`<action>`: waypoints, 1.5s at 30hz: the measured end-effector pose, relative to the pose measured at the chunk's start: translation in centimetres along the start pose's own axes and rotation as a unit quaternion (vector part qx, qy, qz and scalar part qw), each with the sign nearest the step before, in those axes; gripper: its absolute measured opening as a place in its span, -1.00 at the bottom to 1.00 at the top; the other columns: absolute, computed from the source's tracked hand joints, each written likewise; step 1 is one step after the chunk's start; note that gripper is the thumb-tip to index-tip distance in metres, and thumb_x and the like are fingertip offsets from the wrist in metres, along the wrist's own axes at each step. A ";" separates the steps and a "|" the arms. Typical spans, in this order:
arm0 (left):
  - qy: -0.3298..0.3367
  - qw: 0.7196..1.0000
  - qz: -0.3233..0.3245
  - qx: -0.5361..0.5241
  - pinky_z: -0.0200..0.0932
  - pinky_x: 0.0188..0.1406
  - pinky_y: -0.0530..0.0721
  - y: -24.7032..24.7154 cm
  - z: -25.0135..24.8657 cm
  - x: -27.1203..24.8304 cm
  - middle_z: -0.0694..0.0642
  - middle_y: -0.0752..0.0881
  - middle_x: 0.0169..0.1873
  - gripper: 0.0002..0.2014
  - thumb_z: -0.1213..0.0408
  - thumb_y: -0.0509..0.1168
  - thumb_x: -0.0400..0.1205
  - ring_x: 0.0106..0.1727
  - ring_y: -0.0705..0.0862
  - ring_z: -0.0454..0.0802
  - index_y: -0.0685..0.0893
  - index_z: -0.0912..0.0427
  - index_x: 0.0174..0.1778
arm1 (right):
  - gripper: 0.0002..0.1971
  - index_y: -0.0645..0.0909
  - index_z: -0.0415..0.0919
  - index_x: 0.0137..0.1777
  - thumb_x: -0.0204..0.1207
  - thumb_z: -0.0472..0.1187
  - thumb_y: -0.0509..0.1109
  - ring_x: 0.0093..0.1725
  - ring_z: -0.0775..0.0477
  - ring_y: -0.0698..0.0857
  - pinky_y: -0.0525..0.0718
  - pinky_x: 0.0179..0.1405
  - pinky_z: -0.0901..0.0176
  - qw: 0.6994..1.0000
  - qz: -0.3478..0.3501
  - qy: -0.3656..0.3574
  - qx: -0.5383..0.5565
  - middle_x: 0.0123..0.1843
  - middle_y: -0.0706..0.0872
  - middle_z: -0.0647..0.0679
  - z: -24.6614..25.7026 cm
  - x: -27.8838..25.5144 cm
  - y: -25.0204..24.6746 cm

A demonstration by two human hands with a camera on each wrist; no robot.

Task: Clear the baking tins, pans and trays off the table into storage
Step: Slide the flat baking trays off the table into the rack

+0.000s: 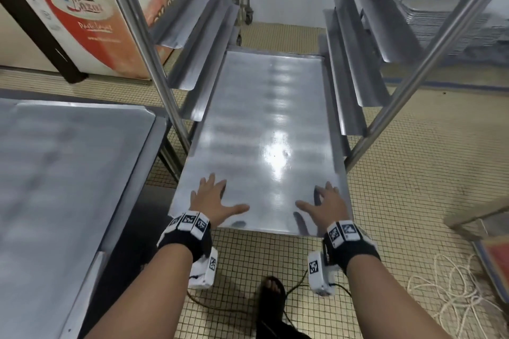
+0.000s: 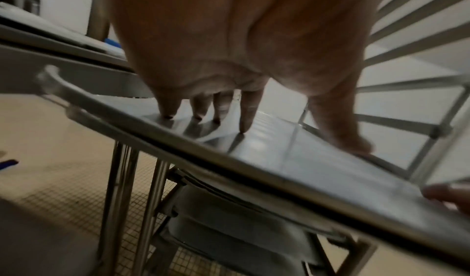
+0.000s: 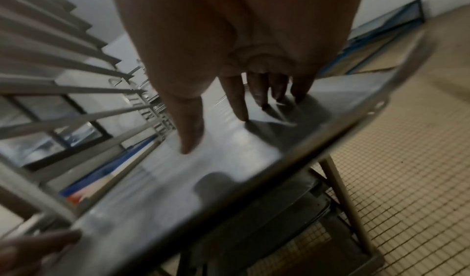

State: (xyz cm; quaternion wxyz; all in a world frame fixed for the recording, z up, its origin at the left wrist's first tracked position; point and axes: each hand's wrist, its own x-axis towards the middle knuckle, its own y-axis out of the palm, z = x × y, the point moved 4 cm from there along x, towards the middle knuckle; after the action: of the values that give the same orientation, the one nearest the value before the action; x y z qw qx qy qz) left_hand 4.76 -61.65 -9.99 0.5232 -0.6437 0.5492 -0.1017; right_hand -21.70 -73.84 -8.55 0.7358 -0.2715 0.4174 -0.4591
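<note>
My left hand [image 1: 213, 198] and right hand [image 1: 326, 202] lie spread flat on the tray [image 1: 264, 124] — stiff, slick, probably light. It points to twelve o'clock in the rack [image 1: 355, 82]; I'd grip the near rim at six — flat palms may slide.

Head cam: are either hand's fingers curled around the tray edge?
No: the left hand and right hand lie flat with fingers spread on top of the baking tray.

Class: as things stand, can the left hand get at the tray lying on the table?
Probably yes: the left hand lies flat on the racked tray, holding nothing; the table's tray sits uncovered beside it, rack post behind.
</note>
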 end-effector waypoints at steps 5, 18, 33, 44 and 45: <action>0.065 0.994 0.014 0.088 0.31 0.64 -0.28 1.7 0.7 -1.9 0.01 -0.23 0.75 0.34 -0.58 0.41 0.10 0.75 -0.29 0.12 0.01 -0.11 0.75 | 0.27 0.18 0.05 0.71 0.01 0.69 0.36 0.75 -0.10 -0.09 -0.04 0.68 -0.17 0.991 0.033 -0.102 -0.083 0.77 -0.02 0.02 -1.2 -3.5 1.8; 0.028 0.949 -0.062 0.308 0.49 0.63 0.01 3.5 -0.6 1.1 0.23 -0.23 0.74 0.00 0.51 0.34 0.56 0.74 -0.22 0.35 -0.18 0.04 0.76 | -0.08 0.31 -0.15 0.62 0.24 -0.55 0.52 0.66 -0.39 0.25 0.29 0.61 -0.32 0.936 -0.110 -0.177 -0.283 0.66 0.32 -0.28 -1.7 -0.8 4.1; 0.016 0.951 -0.075 0.299 0.48 0.61 0.01 -0.4 -3.6 11.6 0.19 -0.17 0.75 0.15 0.40 0.56 0.44 0.74 -0.17 0.32 -0.13 0.01 0.75 | -0.06 0.15 -0.13 0.69 0.36 -0.47 0.54 0.71 -0.35 0.11 0.10 0.68 -0.27 0.938 -0.086 -0.172 -0.287 0.73 0.15 -0.26 1.6 10.0 0.7; 0.032 0.951 -0.111 0.286 0.49 0.62 0.07 -3.4 -5.5 17.9 0.19 -0.05 0.73 0.09 0.58 0.49 0.38 0.74 -0.08 0.32 0.00 0.00 0.72 | -0.13 0.11 -0.08 0.69 0.45 -0.43 0.45 0.72 -0.32 0.06 0.06 0.69 -0.26 0.938 -0.106 -0.189 -0.270 0.74 0.10 -0.22 3.7 16.7 -1.0; 0.032 0.952 -0.114 0.283 0.50 0.61 0.08 -3.6 -5.5 18.4 0.18 -0.03 0.73 0.09 0.59 0.49 0.38 0.74 -0.07 0.32 0.02 0.00 0.71 | -0.13 0.10 -0.08 0.69 0.45 -0.43 0.44 0.72 -0.32 0.06 0.06 0.69 -0.25 0.938 -0.107 -0.190 -0.268 0.74 0.10 -0.22 3.9 17.0 -1.1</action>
State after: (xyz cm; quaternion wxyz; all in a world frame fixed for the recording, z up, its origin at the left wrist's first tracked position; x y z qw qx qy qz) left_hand 9.98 -80.22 -12.92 0.6512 -0.5236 0.4373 -0.3325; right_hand -14.91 -89.62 -11.95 0.6481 -0.5838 0.3455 -0.3461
